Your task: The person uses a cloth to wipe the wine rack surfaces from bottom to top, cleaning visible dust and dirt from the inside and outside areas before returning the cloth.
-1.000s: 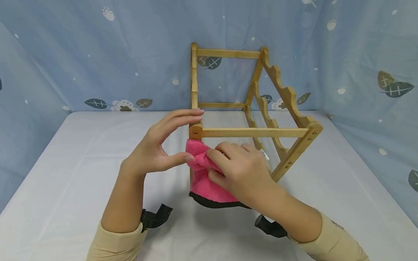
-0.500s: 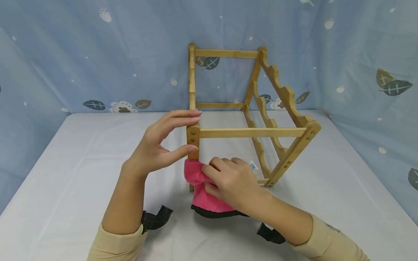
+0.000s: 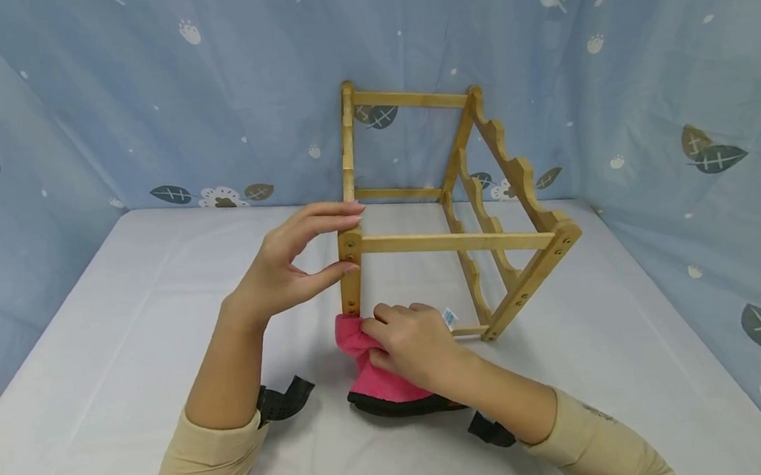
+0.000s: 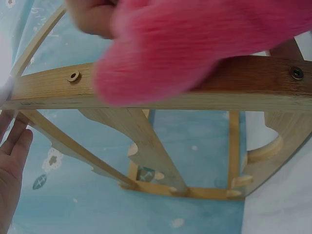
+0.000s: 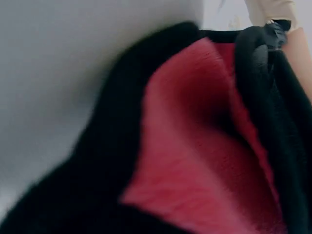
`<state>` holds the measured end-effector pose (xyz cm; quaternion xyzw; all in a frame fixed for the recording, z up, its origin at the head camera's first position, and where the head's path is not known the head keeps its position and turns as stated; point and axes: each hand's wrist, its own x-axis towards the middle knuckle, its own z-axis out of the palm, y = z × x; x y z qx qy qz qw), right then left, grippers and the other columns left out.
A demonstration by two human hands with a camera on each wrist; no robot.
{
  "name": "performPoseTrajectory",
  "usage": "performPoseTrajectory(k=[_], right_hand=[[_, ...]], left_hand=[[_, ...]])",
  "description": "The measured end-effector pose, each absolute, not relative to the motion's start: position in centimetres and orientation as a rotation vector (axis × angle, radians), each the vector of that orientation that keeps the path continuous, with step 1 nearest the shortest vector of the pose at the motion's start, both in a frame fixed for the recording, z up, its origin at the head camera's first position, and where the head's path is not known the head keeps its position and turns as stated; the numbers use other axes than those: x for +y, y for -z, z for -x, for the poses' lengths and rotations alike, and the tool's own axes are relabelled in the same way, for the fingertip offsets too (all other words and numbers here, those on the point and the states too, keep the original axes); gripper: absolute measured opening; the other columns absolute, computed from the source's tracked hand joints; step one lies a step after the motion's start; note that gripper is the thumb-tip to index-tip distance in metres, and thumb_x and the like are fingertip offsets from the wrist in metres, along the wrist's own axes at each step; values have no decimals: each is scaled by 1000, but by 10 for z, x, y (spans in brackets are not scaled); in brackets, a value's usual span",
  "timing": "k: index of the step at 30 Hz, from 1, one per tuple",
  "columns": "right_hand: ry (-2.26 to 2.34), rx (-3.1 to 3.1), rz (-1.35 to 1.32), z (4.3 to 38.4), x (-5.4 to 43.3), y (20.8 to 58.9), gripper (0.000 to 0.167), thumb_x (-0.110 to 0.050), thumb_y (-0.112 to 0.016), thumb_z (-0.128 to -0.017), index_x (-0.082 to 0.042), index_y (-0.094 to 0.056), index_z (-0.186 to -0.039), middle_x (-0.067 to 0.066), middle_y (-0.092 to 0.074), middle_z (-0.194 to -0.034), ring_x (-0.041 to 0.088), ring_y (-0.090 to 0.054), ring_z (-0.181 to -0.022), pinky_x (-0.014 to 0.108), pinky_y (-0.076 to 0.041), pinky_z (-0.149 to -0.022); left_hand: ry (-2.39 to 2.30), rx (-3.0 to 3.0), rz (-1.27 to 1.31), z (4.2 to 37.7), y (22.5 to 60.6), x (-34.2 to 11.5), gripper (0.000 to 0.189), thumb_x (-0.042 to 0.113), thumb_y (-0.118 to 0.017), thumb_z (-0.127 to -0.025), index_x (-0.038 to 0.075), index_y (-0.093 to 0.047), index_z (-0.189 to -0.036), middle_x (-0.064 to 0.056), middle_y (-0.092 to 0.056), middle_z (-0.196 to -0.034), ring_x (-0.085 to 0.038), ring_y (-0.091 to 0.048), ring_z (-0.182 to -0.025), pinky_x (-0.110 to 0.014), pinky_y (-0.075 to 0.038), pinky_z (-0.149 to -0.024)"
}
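Observation:
A wooden rack (image 3: 457, 242) with scalloped rails, shaped like a wine rack, stands on the white table. My left hand (image 3: 275, 268) holds its front left corner, thumb low on the post and fingers above. In the left wrist view the fingers (image 4: 19, 141) show at the left edge. My right hand (image 3: 413, 344) pinches a fluffy pink cloth (image 3: 390, 381) with a black border and presses it round the lower part of the same post. The right wrist view is filled by the folded cloth (image 5: 180, 126); the fingertips under it are hidden.
Blue curtains (image 3: 244, 85) with leaf prints hang behind and beside the table (image 3: 159, 297). A small white tag (image 3: 449, 318) sticks out beside the right hand. Black straps with mounts (image 3: 286, 399) sit on both wrists.
My right hand has slid the cloth down the front left post toward the table, uncovering the screws above it. My left hand has stayed at the corner.

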<state>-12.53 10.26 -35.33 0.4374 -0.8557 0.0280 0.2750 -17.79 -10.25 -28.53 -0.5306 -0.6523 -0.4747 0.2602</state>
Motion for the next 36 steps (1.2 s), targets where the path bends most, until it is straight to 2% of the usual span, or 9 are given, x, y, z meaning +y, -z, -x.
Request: performPoseTrajectory(k=[6,11,18,25,29,36], right_hand=[[-5,-2422,-1215,127,99,363,14,-26,-73,-76,-17,-70,-86,-4,-56,-72,7,-51,-53,15,-31,-40],[3,-2493,-1234,128,100,367,11,-26,-73,-77,-19,-71,-86,-6,-56,-73,7,-51,-55,15,-28,-41],[-11,-2719,-1278,132,98,367,12,-29,-71,-82,-20,-72,-89,-6,-56,-74,5,-50,-58,14,-34,-41],[-250,-2872,-1279,138,107,367,21,-27,-72,-80,-20,-70,-99,-8,-60,-86,2,-49,-65,13,-38,-48],[-405,-2787,-1352,134,118,361,21,-25,-74,-78,-18,-69,-97,-8,-61,-86,0,-49,-65,12,-39,-51],[-683,-2586,-1395,122,143,336,26,-22,-81,-73,-14,-68,-95,-7,-65,-89,1,-56,-72,12,-46,-60]], left_hand=[[1262,-1763,1439,177,285,-103,44,2,-74,-80,-11,-56,-117,-16,-57,-127,-21,-52,-122,-32,-47,-100],[1262,-1741,1445,177,284,-101,41,9,-72,-84,-12,-57,-116,-12,-57,-128,-22,-54,-121,-32,-47,-100],[1265,-1756,1418,177,284,-100,41,11,-72,-85,-8,-57,-118,-12,-58,-127,-19,-54,-121,-32,-47,-100],[1269,-1747,1425,178,289,-102,43,15,-69,-87,-10,-56,-119,-16,-57,-126,-20,-53,-121,-32,-48,-98],[1281,-1744,1424,178,291,-101,44,16,-69,-87,-10,-55,-120,-18,-57,-126,-21,-53,-121,-32,-49,-98],[1268,-1737,1418,178,289,-100,43,14,-69,-86,-9,-56,-120,-14,-56,-128,-22,-54,-120,-32,-49,-98]])
